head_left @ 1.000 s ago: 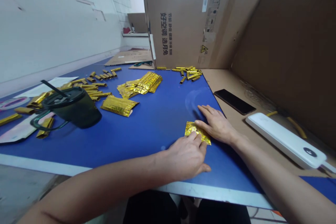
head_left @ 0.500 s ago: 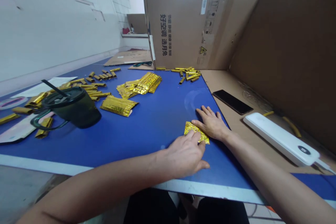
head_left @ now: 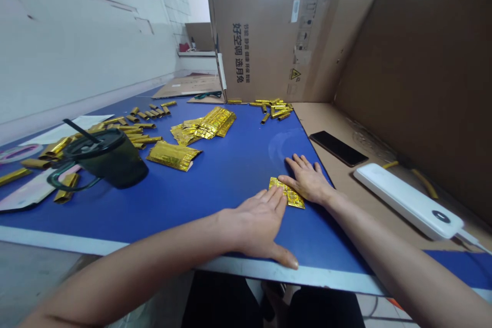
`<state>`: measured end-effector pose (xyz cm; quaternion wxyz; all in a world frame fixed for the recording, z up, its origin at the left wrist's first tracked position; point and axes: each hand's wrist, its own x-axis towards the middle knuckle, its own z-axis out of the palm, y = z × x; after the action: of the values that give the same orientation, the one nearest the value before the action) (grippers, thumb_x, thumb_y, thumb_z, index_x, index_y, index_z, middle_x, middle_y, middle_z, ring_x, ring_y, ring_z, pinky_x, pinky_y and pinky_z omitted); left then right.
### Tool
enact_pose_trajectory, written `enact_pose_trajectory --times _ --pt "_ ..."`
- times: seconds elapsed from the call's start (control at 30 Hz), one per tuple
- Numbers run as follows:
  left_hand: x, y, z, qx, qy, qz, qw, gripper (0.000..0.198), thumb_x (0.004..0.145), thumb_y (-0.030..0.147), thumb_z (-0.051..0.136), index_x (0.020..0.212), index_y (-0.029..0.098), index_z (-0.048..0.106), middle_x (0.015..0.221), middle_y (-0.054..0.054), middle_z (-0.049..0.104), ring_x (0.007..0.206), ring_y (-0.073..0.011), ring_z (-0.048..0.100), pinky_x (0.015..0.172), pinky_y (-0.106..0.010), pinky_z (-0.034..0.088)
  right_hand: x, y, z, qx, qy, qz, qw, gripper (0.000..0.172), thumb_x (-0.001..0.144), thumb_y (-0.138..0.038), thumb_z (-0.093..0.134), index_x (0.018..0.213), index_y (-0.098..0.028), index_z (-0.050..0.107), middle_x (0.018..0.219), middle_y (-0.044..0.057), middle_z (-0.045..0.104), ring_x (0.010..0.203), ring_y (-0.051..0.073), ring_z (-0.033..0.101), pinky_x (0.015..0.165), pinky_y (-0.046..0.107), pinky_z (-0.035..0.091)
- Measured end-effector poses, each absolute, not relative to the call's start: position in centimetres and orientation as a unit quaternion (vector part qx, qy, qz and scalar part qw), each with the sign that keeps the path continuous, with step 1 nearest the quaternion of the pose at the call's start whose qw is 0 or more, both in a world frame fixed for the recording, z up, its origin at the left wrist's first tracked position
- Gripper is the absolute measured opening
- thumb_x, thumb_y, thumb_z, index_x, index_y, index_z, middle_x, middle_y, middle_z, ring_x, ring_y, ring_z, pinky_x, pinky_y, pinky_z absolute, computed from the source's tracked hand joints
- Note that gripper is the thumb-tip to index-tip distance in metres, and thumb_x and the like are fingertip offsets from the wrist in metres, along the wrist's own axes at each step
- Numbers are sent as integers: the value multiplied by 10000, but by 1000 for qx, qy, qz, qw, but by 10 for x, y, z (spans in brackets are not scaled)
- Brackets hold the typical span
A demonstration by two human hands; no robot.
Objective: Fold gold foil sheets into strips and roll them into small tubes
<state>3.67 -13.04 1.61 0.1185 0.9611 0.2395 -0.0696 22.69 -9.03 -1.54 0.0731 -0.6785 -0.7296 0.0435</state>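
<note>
A flat gold foil sheet [head_left: 295, 200] lies on the blue tabletop near its front edge. My left hand [head_left: 259, 223] rests over the sheet's left part, fingers stretched out, thumb spread toward the table edge. Flat on the table at the sheet's right side is my right hand [head_left: 307, 179], fingers spread, its thumb touching the sheet's upper edge. Neither hand is closed round anything. Part of the sheet is hidden under the left fingers. A stack of gold foil sheets [head_left: 215, 123] lies farther back, with another gold foil piece [head_left: 172, 155] nearer.
A dark lidded mug [head_left: 115, 159] with a straw stands at left among several folded gold foil tubes [head_left: 144, 139]. More gold tubes [head_left: 279, 109] lie before a large cardboard box [head_left: 269, 36]. A phone [head_left: 338, 147] and a white power bank [head_left: 403, 200] lie on cardboard at right.
My left hand has moved slightly left and flattened, its fingers straightening and its thumb spreading, so more of the foil sheet shows. My right hand stays in place.
</note>
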Motion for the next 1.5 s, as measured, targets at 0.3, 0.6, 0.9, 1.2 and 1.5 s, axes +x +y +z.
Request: enact_pose_trajectory --times 0.3,0.6,0.9,1.2,1.5 --pt "46 -137 30 972 228 -22 59 992 636 721 347 1321 52 89 1258 -237 354 1142 -309 365 859 -371 335 227 -89 -14 -677 -732 50 61 698 769 -620 219 1313 -184 247 1392 130 182 1265 296 90 956 528 120" --pt "56 -141 19 979 185 16 -86 765 621 736 328 870 59 582 828 -144 575 834 -268 521 707 -329 400 225 -92 -14 -674 -735 22 72 720 748 -655 212 1290 -190 300 1379 125 227 1256 301 136 960 511 145" --pt "54 -143 9 972 208 34 -100 949 610 769 246 1154 8 408 1049 -207 520 986 -292 466 776 -345 364 225 -92 -14 -675 -735 7 62 659 783 -610 204 1285 -198 313 1373 117 248 1256 287 151 957 495 168" --pt "54 -145 9 970 218 36 -104 949 622 770 185 1219 48 339 1053 -199 513 979 -292 469 770 -350 350 219 -94 -12 -686 -726 -7 49 593 813 -553 216 1274 -200 337 1366 108 268 1248 281 182 950 484 193" --pt "56 -143 6 973 199 45 -105 845 652 748 185 979 56 542 903 -154 546 891 -267 480 720 -338 362 219 -95 -15 -685 -726 -17 58 561 822 -528 226 1267 -206 341 1356 100 293 1240 275 208 945 487 202"
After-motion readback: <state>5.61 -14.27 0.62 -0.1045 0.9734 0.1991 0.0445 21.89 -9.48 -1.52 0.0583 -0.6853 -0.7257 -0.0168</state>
